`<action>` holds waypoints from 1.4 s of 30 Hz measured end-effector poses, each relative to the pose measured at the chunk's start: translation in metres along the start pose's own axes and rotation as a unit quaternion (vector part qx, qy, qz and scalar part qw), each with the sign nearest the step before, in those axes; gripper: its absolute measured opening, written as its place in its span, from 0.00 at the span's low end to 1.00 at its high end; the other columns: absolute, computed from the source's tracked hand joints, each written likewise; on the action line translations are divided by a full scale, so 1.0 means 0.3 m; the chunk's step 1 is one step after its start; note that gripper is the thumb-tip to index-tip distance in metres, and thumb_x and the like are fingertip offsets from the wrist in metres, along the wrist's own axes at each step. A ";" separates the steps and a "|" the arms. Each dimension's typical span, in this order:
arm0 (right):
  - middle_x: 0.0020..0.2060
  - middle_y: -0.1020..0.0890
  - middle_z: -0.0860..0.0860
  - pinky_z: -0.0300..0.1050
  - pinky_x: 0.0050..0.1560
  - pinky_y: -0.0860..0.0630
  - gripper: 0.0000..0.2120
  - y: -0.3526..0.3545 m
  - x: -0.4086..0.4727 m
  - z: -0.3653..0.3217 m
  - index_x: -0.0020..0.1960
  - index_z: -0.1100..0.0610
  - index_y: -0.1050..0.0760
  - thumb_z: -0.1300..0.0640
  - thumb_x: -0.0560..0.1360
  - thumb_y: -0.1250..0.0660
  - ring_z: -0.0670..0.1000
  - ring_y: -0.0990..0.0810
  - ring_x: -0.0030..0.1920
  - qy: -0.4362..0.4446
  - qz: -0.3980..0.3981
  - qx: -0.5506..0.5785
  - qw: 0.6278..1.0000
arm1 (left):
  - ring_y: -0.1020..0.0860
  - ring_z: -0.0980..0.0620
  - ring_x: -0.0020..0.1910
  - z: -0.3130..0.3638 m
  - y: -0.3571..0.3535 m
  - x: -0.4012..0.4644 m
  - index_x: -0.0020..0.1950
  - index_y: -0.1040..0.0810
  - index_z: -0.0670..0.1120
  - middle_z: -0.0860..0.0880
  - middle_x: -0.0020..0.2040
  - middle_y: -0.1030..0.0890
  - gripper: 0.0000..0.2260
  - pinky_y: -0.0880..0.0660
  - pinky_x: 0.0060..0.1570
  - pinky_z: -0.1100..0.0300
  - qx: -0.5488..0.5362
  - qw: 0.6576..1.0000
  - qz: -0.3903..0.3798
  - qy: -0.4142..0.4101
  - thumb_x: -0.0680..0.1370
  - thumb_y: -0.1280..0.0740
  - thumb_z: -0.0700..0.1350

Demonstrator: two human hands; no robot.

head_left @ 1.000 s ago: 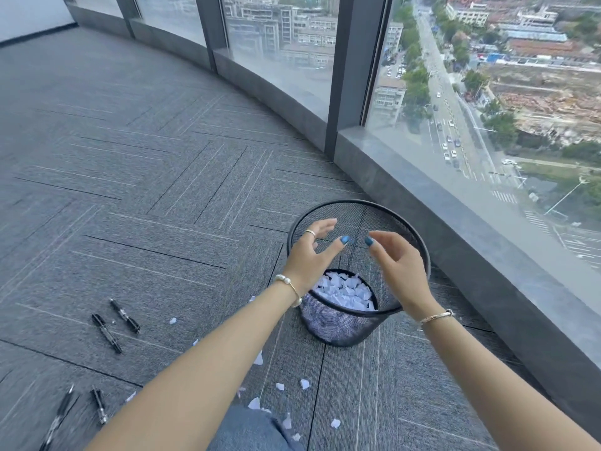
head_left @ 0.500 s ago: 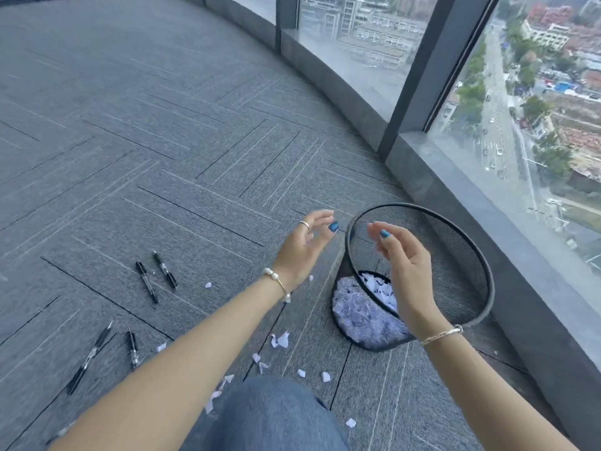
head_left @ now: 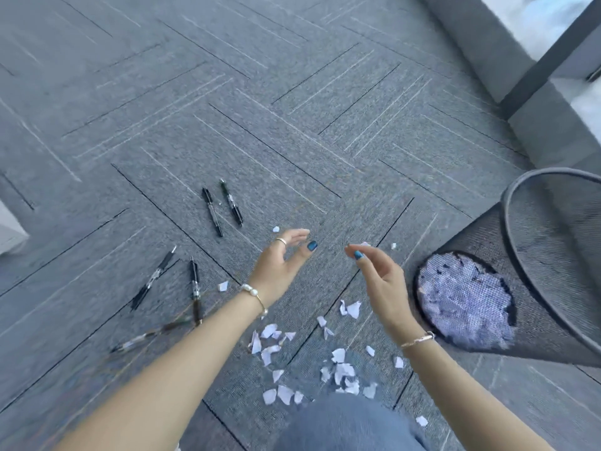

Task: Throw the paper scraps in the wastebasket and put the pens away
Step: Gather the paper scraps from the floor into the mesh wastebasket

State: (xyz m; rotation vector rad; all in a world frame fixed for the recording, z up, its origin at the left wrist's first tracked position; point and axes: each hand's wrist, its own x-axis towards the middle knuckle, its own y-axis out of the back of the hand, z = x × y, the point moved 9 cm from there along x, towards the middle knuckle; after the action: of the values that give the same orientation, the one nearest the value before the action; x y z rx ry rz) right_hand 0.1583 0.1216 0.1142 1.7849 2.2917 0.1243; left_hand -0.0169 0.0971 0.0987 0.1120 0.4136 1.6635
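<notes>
Now both hands, left hand (head_left: 279, 271) and right hand (head_left: 379, 278), fingers loosely open and empty, have swung from the wastebasket (head_left: 553, 255) back over scraps (head_left: 338, 369) on the carpet, pens (head_left: 213, 211) lying nearby.

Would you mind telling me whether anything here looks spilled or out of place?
Yes. Torn paper scraps lie scattered on the carpet beside the mesh wastebasket, not in it. Several pens lie loose on the floor at differing angles. Both hands hover empty.
</notes>
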 end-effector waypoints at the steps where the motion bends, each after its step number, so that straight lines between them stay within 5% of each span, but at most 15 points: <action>1: 0.49 0.17 0.46 0.30 0.50 0.28 0.10 -0.015 0.005 0.031 0.49 0.48 0.22 0.61 0.77 0.39 0.39 0.21 0.51 -0.006 -0.001 -0.006 1.000 | 0.28 0.60 0.59 -0.037 0.002 0.003 0.63 0.29 0.49 0.54 0.61 0.25 0.22 0.35 0.56 0.71 0.006 1.000 0.002 0.007 0.73 0.40 0.58; 5: 0.51 0.19 0.44 0.29 0.52 0.27 0.10 -0.079 0.014 0.151 0.52 0.50 0.22 0.61 0.77 0.40 0.37 0.22 0.52 -0.043 -0.019 -0.035 0.998 | 0.27 0.58 0.58 -0.163 0.007 0.015 0.62 0.29 0.50 0.54 0.60 0.25 0.14 0.32 0.53 0.68 0.036 0.999 0.021 0.028 0.76 0.39 0.50; 8: 0.52 0.19 0.44 0.38 0.58 0.25 0.12 -0.133 0.011 0.242 0.55 0.52 0.23 0.64 0.77 0.40 0.43 0.21 0.54 -0.067 -0.032 -0.075 0.994 | 0.22 0.45 0.49 -0.233 0.004 0.016 0.61 0.28 0.50 0.49 0.59 0.23 0.13 0.25 0.43 0.58 0.079 0.996 0.031 0.042 0.76 0.37 0.44; 10: 0.55 0.21 0.44 0.45 0.54 0.22 0.13 -0.176 0.000 0.289 0.58 0.50 0.26 0.62 0.76 0.39 0.49 0.19 0.49 -0.068 -0.060 -0.121 0.989 | 0.22 0.49 0.43 -0.276 0.002 0.002 0.61 0.28 0.50 0.49 0.61 0.25 0.13 0.25 0.35 0.65 0.103 0.993 0.037 0.040 0.76 0.37 0.43; 12: 0.62 0.25 0.45 0.45 0.42 0.21 0.14 -0.202 -0.016 0.328 0.61 0.45 0.30 0.55 0.76 0.39 0.52 0.21 0.39 -0.058 -0.080 -0.164 0.982 | 0.27 0.55 0.58 -0.326 -0.004 -0.019 0.61 0.28 0.51 0.52 0.63 0.27 0.14 0.28 0.56 0.62 0.118 0.992 0.040 0.026 0.76 0.37 0.45; 15: 0.67 0.33 0.39 0.57 0.62 0.29 0.18 -0.170 -0.024 0.366 0.63 0.36 0.37 0.43 0.74 0.42 0.46 0.29 0.63 -0.020 -0.059 -0.235 0.970 | 0.40 0.55 0.70 -0.390 0.012 -0.056 0.64 0.30 0.52 0.52 0.69 0.32 0.18 0.48 0.71 0.52 0.199 0.979 0.052 0.011 0.75 0.41 0.53; 18: 0.66 0.40 0.35 0.63 0.67 0.38 0.21 -0.093 -0.036 0.399 0.64 0.34 0.41 0.39 0.73 0.42 0.47 0.40 0.71 -0.026 -0.026 -0.265 0.964 | 0.44 0.53 0.72 -0.435 0.055 -0.088 0.67 0.34 0.53 0.52 0.72 0.39 0.26 0.55 0.71 0.52 0.287 0.955 0.071 0.007 0.72 0.49 0.62; 21: 0.71 0.38 0.42 0.60 0.70 0.45 0.23 -0.040 -0.064 0.427 0.66 0.36 0.42 0.39 0.72 0.42 0.47 0.43 0.72 -0.042 -0.015 -0.294 0.955 | 0.48 0.49 0.73 -0.481 0.090 -0.105 0.69 0.37 0.54 0.50 0.74 0.45 0.27 0.56 0.70 0.49 0.333 0.939 0.080 0.016 0.71 0.46 0.62; 24: 0.72 0.39 0.45 0.59 0.70 0.45 0.24 -0.025 -0.078 0.448 0.68 0.39 0.41 0.43 0.73 0.40 0.48 0.43 0.73 -0.059 -0.019 -0.298 0.953 | 0.51 0.48 0.74 -0.514 0.108 -0.097 0.70 0.40 0.53 0.48 0.75 0.49 0.26 0.56 0.71 0.48 0.356 0.930 0.078 0.040 0.74 0.41 0.59; 28: 0.73 0.40 0.46 0.58 0.69 0.45 0.25 -0.027 -0.085 0.449 0.69 0.41 0.41 0.44 0.74 0.39 0.50 0.42 0.73 -0.065 -0.027 -0.305 0.950 | 0.52 0.49 0.74 -0.536 0.091 -0.092 0.71 0.43 0.53 0.48 0.76 0.51 0.27 0.58 0.71 0.50 0.372 0.925 0.060 0.056 0.75 0.48 0.61; 38: 0.72 0.38 0.44 0.61 0.69 0.38 0.28 -0.066 -0.109 0.446 0.69 0.38 0.43 0.34 0.71 0.44 0.49 0.39 0.72 -0.054 -0.052 -0.283 0.956 | 0.54 0.61 0.72 -0.479 -0.110 -0.143 0.71 0.41 0.51 0.56 0.74 0.48 0.29 0.51 0.72 0.54 0.263 0.964 -0.036 -0.020 0.75 0.57 0.62; 42: 0.70 0.38 0.41 0.59 0.68 0.38 0.25 -0.078 -0.125 0.443 0.68 0.38 0.43 0.40 0.72 0.41 0.49 0.37 0.70 -0.045 -0.057 -0.274 0.959 | 0.49 0.60 0.72 -0.443 -0.202 -0.192 0.70 0.40 0.53 0.57 0.73 0.44 0.30 0.44 0.71 0.51 0.207 0.974 -0.076 -0.044 0.74 0.60 0.65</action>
State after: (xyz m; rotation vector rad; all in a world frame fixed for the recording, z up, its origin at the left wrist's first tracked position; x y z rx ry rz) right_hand 0.1762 0.0693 -0.0146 1.3432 2.0232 0.5832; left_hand 0.0068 0.0187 -0.0352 0.4507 0.6804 1.3976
